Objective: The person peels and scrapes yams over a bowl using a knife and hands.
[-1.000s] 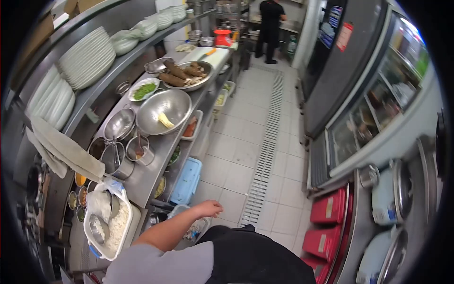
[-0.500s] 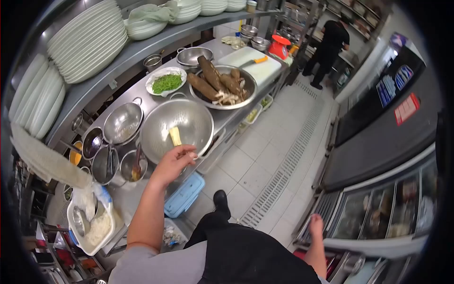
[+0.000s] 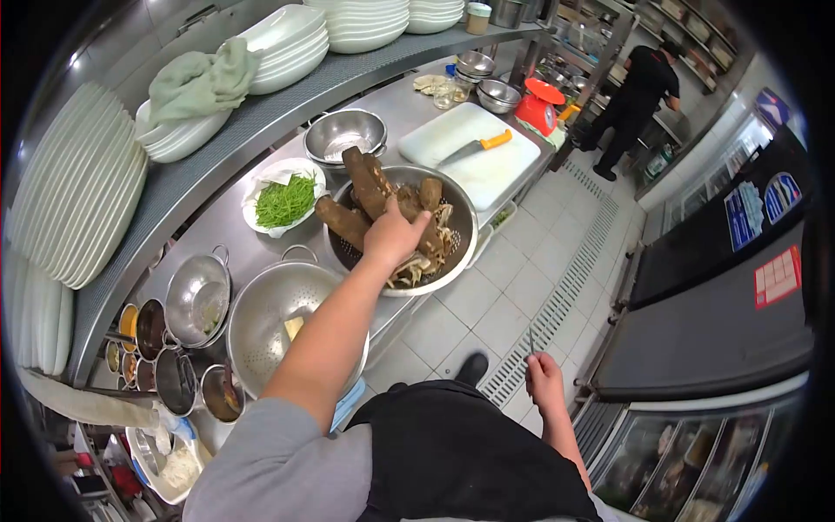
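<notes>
The left hand (image 3: 396,235) is down among the brown roots (image 3: 364,178) in the bowl (image 3: 464,204) on the table (image 3: 400,104), touching them; whether it has clamped on one, I cannot tell. The right hand (image 3: 545,380) is closed on a thin tool (image 3: 531,341), well apart from the bowl. A sound grip would probably wrap one root around its thick middle — the pile looks loose, and neighbours could roll onto the scraps (image 3: 416,271) at the near side. One root slants up over the far rim, its free end pointing away and slightly left; another lies left of it, long axis from near right to far left — its blunt end pokes past the rim.
</notes>
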